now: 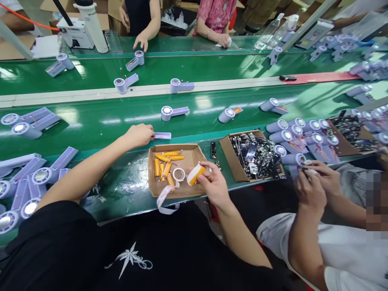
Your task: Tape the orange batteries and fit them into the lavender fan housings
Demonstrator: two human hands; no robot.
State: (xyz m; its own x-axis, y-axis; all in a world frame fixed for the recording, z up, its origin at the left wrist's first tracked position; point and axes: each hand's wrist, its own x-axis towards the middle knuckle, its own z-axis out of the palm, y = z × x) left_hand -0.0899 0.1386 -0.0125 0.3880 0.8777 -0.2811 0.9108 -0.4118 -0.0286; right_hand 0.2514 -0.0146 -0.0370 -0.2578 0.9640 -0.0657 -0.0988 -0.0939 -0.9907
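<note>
Okay, on my feed the right hand (216,184) has a yellow cell (198,175) pinched between thumb and fingers, over the right part of the near carton (194,154). Cell's long axis slants, lower left to upper right; white strip along its upper left side, lower left end free, the other end towards the fingers.

Left hand (138,135): stretched forward to the belt (121,115), knuckles up, fingers curled over the left end of a lilac handle (163,136). Underside hidden, so I can't tell if it's gripped or just touched. Handle's long axis runs about left-right, free end pointing right, open channel showing.

In the near carton I see more cells (166,169), lying at mixed angles, mostly left side. Tape roll (178,174) sits right of them, a loose strip (163,200) hanging over the near edge.

Right of that: black part (213,149), then a box (238,167) of boards (253,153). Co-worker's hands (312,194) are near the fans (292,137) beyond.
</note>
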